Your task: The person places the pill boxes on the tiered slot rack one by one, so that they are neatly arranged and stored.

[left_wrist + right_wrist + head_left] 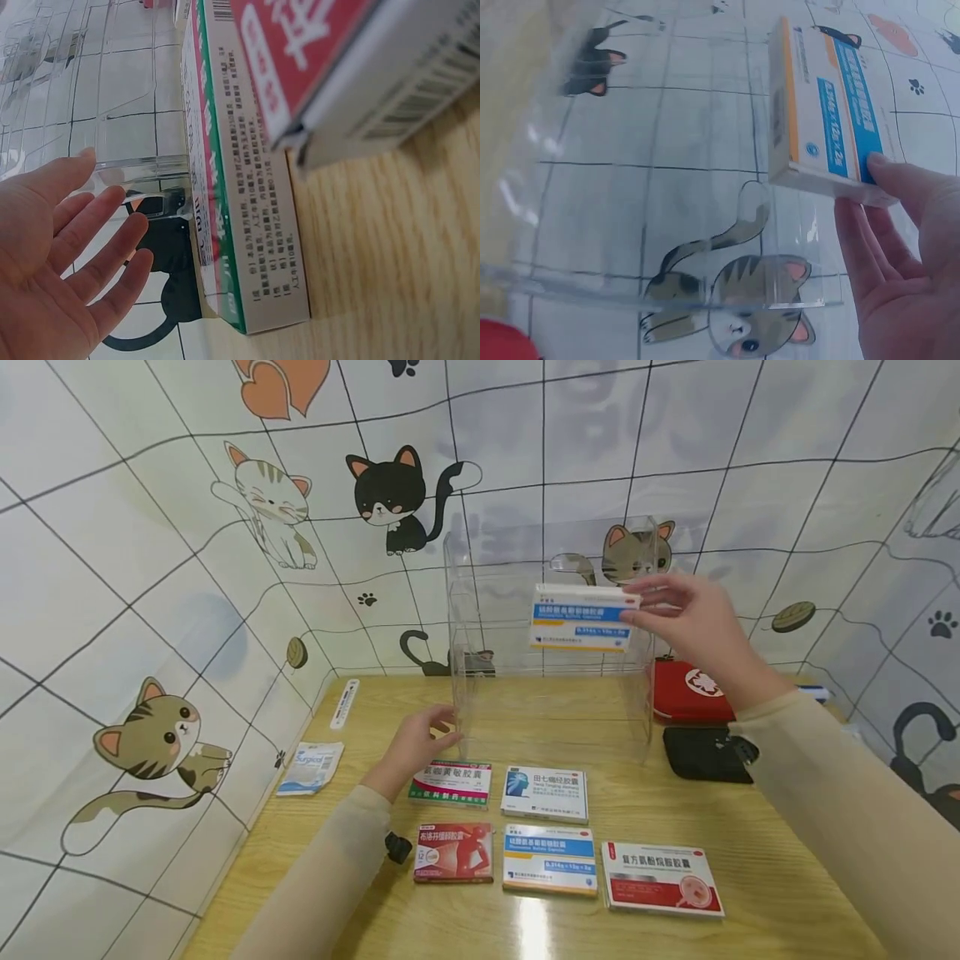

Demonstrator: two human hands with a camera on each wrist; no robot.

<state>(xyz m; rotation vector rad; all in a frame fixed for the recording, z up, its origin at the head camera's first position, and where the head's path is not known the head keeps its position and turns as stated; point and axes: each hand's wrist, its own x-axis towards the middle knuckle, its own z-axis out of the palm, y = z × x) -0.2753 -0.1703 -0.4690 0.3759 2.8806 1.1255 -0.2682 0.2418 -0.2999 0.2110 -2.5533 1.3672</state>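
Note:
My right hand [693,614] pinches a white, blue and yellow medicine box [577,620] by its right end, thumb in front. The box is raised at the upper part of a transparent plastic rack [456,643]; whether it touches a shelf, I cannot tell. Beside the rack's lower left side is my left hand [416,743], its fingers relaxed and holding nothing, as the palm [45,262] in the left wrist view shows. Below it lies a green and pink medicine box [452,785]. In the right wrist view, thumb and fingers grip the held box [829,112].
On the wooden table lie a white box [546,793], a red box [453,853], a matching blue-white box [550,860] and a red-white box [662,878]. A red pouch [684,693] and black pouch [705,753] sit right; a white packet [310,768] and white strip [345,704] left.

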